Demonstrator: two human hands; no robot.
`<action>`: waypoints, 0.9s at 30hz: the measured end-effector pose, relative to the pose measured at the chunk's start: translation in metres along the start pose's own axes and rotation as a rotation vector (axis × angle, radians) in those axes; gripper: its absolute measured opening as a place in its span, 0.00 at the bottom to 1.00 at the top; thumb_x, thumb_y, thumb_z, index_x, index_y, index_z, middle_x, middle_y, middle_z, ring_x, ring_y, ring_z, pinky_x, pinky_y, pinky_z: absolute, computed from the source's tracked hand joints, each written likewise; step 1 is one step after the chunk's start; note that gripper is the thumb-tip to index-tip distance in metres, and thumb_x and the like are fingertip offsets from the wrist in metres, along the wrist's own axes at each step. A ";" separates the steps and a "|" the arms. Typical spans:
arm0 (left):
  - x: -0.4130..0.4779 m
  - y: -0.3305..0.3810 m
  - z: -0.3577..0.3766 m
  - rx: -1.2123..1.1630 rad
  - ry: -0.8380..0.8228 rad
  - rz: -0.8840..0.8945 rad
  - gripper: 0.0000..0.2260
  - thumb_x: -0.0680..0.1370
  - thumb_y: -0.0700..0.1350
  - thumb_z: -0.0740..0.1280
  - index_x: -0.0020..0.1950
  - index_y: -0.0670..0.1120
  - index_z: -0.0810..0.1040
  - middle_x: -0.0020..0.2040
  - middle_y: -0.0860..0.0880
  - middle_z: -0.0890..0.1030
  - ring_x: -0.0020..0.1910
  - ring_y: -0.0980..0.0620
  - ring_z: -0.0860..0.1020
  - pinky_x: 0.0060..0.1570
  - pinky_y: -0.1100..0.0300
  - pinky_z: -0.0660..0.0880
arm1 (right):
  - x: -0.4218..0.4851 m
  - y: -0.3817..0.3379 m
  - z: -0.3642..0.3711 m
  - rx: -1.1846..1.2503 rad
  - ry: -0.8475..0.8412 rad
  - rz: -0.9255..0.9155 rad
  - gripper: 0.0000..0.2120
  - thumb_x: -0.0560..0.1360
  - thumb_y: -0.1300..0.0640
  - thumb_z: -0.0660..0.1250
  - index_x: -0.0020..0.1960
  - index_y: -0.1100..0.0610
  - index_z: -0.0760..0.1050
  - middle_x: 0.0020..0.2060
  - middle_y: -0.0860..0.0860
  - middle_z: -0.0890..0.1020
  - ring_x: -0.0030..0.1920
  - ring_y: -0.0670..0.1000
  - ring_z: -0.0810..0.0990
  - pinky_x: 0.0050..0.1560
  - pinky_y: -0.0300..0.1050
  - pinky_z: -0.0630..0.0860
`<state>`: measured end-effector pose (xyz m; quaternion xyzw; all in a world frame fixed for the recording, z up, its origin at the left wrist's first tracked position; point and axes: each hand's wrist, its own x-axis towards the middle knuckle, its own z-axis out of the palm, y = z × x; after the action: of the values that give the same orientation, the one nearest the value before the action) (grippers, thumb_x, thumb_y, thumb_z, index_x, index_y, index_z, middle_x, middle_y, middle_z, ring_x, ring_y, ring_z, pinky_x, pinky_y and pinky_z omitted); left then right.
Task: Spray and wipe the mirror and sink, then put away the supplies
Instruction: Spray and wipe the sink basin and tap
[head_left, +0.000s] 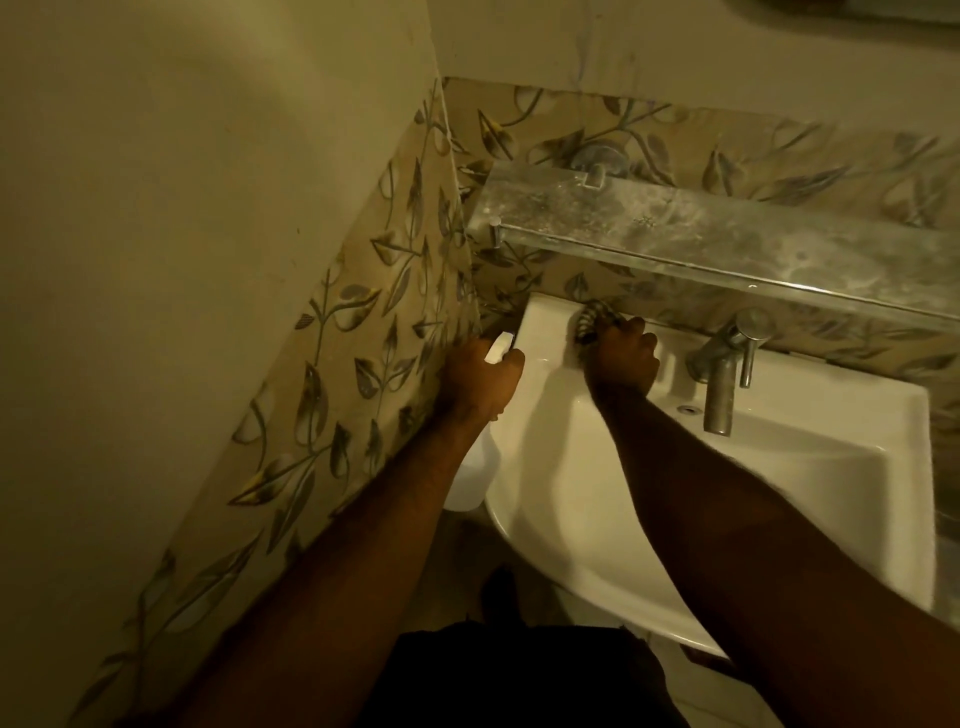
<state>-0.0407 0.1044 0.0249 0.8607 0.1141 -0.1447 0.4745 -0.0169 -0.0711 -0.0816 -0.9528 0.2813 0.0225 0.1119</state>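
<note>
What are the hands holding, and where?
Left hand grips a white plastic spray bottle at its neck; right hand clutches a striped cloth, bunched up.

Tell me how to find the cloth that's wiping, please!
Find the big white sink against the leafy wall tiles. At its back left corner, left of the metal tap, is the right hand. The cloth is the patterned dark-and-light bundle it grips, unlike the plain white spray bottle in the left hand.

Left forearm (363, 545) and right forearm (753, 519) bare, lightly haired — black garment (519, 675) below, cut unclear.
</note>
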 end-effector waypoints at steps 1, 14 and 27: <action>0.000 -0.002 -0.001 -0.001 0.007 -0.009 0.14 0.78 0.47 0.66 0.63 0.46 0.80 0.46 0.45 0.83 0.42 0.45 0.83 0.34 0.57 0.80 | -0.001 -0.002 0.000 0.003 0.005 0.013 0.17 0.82 0.54 0.62 0.67 0.61 0.74 0.65 0.63 0.72 0.60 0.65 0.74 0.53 0.60 0.77; -0.006 -0.025 -0.022 0.060 0.099 -0.035 0.12 0.79 0.48 0.67 0.56 0.41 0.80 0.40 0.47 0.79 0.37 0.49 0.80 0.43 0.48 0.84 | 0.001 -0.081 -0.001 0.126 -0.231 -0.125 0.20 0.80 0.47 0.62 0.66 0.60 0.74 0.62 0.59 0.74 0.62 0.64 0.74 0.55 0.56 0.74; -0.022 -0.048 -0.021 0.115 0.042 -0.041 0.12 0.80 0.49 0.66 0.55 0.41 0.80 0.40 0.46 0.79 0.39 0.44 0.82 0.43 0.49 0.83 | -0.054 -0.080 -0.011 -0.082 -0.315 -0.357 0.19 0.81 0.52 0.61 0.69 0.59 0.70 0.63 0.59 0.76 0.62 0.62 0.75 0.57 0.56 0.75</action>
<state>-0.0742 0.1457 0.0061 0.8868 0.1334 -0.1425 0.4189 -0.0188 0.0205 -0.0488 -0.9760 0.0862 0.1621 0.1175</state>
